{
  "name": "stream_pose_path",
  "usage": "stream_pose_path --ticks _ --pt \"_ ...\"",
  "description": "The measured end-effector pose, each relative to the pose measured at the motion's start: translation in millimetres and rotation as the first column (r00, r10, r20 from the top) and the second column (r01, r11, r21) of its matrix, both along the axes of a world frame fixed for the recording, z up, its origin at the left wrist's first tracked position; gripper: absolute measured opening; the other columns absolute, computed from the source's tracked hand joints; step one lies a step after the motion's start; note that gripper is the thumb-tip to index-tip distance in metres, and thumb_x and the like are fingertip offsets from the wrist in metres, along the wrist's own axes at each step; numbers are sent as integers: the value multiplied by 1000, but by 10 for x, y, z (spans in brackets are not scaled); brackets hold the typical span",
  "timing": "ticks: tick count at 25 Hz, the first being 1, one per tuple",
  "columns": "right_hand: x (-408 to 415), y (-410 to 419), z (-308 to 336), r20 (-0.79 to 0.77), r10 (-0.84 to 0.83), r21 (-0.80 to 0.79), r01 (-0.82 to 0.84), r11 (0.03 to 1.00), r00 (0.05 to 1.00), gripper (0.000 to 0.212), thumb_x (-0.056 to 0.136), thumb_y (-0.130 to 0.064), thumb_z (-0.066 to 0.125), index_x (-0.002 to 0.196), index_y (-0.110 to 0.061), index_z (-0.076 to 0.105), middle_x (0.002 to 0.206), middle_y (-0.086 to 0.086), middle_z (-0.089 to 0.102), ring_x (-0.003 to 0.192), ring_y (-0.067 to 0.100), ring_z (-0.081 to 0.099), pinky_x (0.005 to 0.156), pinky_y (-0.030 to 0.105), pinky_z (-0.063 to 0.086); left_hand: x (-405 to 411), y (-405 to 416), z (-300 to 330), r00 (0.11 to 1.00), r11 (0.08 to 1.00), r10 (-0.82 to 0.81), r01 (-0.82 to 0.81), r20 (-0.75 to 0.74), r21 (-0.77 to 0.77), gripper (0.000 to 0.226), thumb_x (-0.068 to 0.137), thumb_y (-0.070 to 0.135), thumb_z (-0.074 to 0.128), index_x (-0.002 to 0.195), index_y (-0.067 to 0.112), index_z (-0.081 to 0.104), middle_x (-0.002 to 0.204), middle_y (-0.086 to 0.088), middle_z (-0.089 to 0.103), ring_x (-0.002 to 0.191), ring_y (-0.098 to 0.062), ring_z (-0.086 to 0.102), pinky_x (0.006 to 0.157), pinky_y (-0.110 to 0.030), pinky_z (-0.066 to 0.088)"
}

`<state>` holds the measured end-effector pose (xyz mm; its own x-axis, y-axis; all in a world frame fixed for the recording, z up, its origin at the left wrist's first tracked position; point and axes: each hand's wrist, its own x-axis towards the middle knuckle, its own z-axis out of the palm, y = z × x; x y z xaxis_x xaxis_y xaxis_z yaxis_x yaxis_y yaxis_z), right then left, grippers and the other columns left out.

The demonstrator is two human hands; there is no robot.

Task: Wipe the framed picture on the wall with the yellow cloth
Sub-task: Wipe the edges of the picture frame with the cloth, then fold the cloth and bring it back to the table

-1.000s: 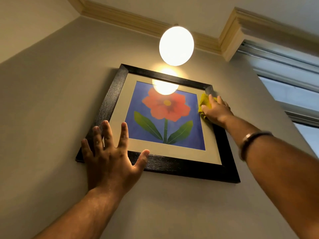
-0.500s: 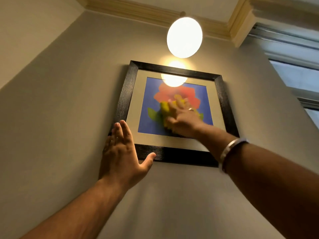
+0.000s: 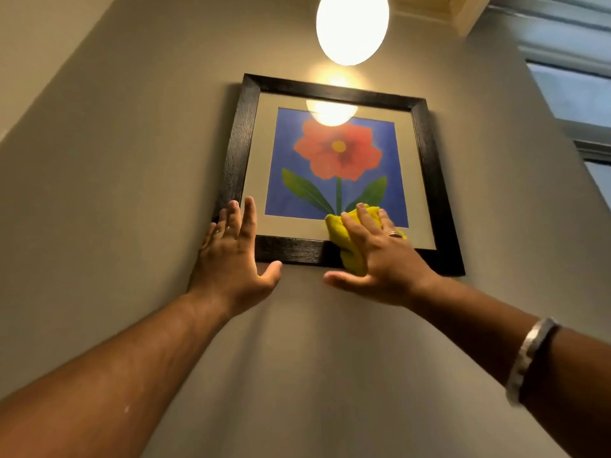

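The framed picture (image 3: 426, 180) hangs on the grey wall: a black frame, a cream mat and a red flower on blue. My right hand (image 3: 383, 259) presses the yellow cloth (image 3: 342, 239) flat against the lower middle of the picture, over the bottom rail of the frame. My left hand (image 3: 231, 259) lies flat on the frame's lower left corner with fingers spread, holding nothing. A bracelet is on my right wrist and a ring on one finger.
A glowing round lamp (image 3: 352, 26) hangs just above the picture and reflects in its glass. A window (image 3: 575, 94) with a rail sits to the upper right. Bare wall (image 3: 115, 176) spreads to the left and below.
My right hand has swept the cloth from the frame's upper right edge across the flower down to the bottom rail. My left hand has stayed on the lower left corner.
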<state>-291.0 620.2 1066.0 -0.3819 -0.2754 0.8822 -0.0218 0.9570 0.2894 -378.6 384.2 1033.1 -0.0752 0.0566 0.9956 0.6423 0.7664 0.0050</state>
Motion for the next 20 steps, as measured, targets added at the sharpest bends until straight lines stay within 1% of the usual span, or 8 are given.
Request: stream_pose_path --ticks 3,5,7,9,11,13,16,20 --pt "138 36 -198 -38 -30 207 37 978 999 87 80 -45 63 149 -27 13 161 9 13 146 38 13 119 50 22 118 -142 43 990 993 -7 23 140 -115 103 70 47 45 152 28 -15 164 -9 -10 151 -22 -10 123 -36 -2" --pt "187 -7 -411 14 122 220 -122 968 992 72 84 -21 60 145 -25 21 158 11 25 141 40 28 112 47 35 253 -276 3 981 978 23 18 195 -206 101 71 47 47 152 31 -10 165 -6 -6 151 -22 -8 123 -37 1" --pt "204 -139 -699 215 385 85 -410 908 897 63 82 -19 63 135 -25 27 138 13 49 115 34 57 86 38 52 417 -416 -172 992 935 100 -68 74 -349 99 74 51 56 154 30 2 164 -3 9 151 -22 5 122 -38 9" --pt "168 -307 -971 383 516 -30 -548 836 766 54 81 -21 65 126 -24 35 118 9 59 94 24 61 74 38 54 599 -563 -489 992 871 118 -85 39 -483 94 76 54 66 152 29 19 159 1 28 147 -17 21 117 -34 23" --pt "64 -496 -1183 453 565 -103 -589 801 689 46 79 -20 67 120 -22 48 114 6 57 97 21 55 80 39 52 811 -723 -886 967 861 83 52 241 -506 89 74 58 72 148 32 30 150 6 44 138 -7 37 109 -27 37" --pt "-4 -751 -1413 536 613 -184 -628 756 581 38 79 -22 69 114 -23 57 110 4 52 100 18 48 81 32 46 1043 -905 -1288 892 907 11 181 452 -381 80 72 56 74 141 35 40 140 10 55 125 0 51 96 -20 50" --pt "-11 -1318 -1940 725 648 -393 -632 668 234 29 80 -23 71 107 -24 64 98 -3 58 92 17 58 76 23 50 1367 -1324 -1853 802 966 -73 204 593 -157 39 77 37 78 113 29 66 105 10 72 95 -4 68 73 -21 58" --pt "12 -2158 -2773 682 681 -717 -433 547 -268 42 82 -14 71 120 -26 58 113 6 69 102 20 66 89 39 56 1717 -2043 -2561 623 998 -40 55 781 8 19 77 26 79 93 17 73 85 -2 74 80 -18 71 70 -31 61"
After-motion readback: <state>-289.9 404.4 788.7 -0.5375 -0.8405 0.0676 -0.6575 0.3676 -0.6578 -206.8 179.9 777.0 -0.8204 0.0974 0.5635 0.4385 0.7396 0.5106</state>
